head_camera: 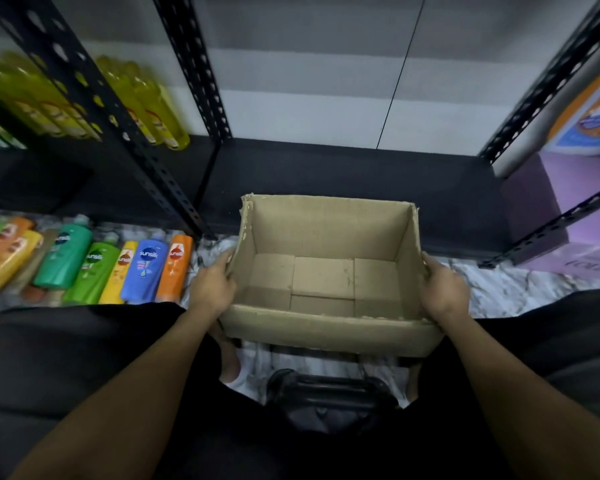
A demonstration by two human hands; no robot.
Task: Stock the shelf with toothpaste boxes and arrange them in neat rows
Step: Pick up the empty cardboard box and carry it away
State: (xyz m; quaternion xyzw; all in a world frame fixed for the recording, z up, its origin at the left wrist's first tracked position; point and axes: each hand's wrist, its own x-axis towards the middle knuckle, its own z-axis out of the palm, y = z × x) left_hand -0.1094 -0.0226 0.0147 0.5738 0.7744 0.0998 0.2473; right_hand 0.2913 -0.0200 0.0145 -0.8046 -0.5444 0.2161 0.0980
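An open brown cardboard box (326,327) is held in front of me, above the floor, and its inside is bare. My left hand (213,287) grips its left wall and my right hand (442,292) grips its right wall. Beyond the box runs a dark shelf board (361,174) between black perforated uprights, with nothing standing on it. No toothpaste boxes are in sight.
Coloured shampoo bottles (142,271) line the low shelf at left, with yellow bottles (142,102) on the shelf above. Purple and orange cartons (582,133) fill the right bay. Below me are a marble-patterned floor (506,289) and a black stool (326,389).
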